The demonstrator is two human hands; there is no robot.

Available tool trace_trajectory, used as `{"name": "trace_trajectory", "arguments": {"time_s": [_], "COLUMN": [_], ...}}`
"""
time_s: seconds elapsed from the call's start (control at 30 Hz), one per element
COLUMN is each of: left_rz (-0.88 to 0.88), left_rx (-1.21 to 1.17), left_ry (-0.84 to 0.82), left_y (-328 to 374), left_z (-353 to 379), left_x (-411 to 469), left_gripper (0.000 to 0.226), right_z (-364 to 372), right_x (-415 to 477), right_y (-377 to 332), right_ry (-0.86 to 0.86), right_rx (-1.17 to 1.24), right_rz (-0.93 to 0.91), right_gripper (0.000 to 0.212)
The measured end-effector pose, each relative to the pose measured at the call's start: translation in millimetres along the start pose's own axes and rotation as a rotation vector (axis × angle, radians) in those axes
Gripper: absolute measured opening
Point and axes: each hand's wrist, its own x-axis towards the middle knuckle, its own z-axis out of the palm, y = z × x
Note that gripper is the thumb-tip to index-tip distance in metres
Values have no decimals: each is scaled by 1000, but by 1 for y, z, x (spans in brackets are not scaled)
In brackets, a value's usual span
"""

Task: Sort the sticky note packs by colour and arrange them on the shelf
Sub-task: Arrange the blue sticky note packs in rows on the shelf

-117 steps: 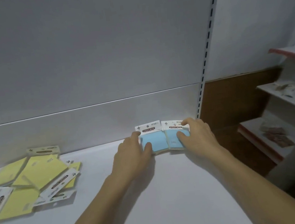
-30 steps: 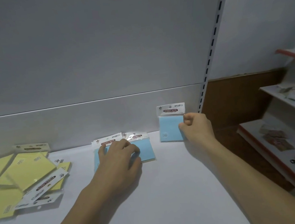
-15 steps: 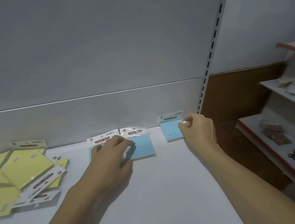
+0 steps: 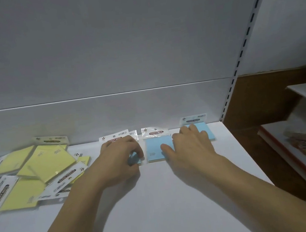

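Now, head view: blue cellophane-wrapped sticky note packs line the white shelf (image 4: 179, 209) at twelve o'clock. Left hand (image 4: 120, 158) pinches the left blue pack (image 4: 136, 159); right hand (image 4: 189, 148) lies spread across the middle blue pack (image 4: 155, 150). Row-straightening, I'd judge; the loose yellow packs (image 4: 44, 164) at ten o'clock come next.

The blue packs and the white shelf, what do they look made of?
Blue packs: paper pads, seemingly in clear glossy plastic sleeves, which glint around the printed header cards. Shelf: smooth, matte white, probably painted metal, given the slotted upright beside it; I can't be sure.
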Motion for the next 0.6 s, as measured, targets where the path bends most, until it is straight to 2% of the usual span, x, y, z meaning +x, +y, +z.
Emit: {"name": "trace_trajectory", "arguments": {"time_s": [0.07, 0.17, 0.23, 0.33, 0.47, 0.6], "left_rz": [-16, -38, -33, -29, -51, -72], "left_rx": [23, 85, 91, 76, 42, 29], "left_ry": [31, 5, -15, -23, -5, -4], "left_y": [-1, 0, 1, 0, 0, -2], "left_z": [0, 2, 2, 3, 4, 6], "left_x": [0, -1, -2, -3, -3, -2], "left_gripper": [17, 28, 31, 40, 54, 45], "right_z": [2, 2, 4, 1, -6, -6], "right_x": [1, 0, 0, 3, 7, 6], "right_y": [-12, -19, -19, -13, 2, 12], "right_ry": [-8, 72, 87, 149, 244, 314], "right_rx": [19, 216, 425, 812, 954, 1031], "right_rz": [57, 109, 109, 118, 108, 82], "right_gripper": [51, 37, 31, 33, 21, 24]}}
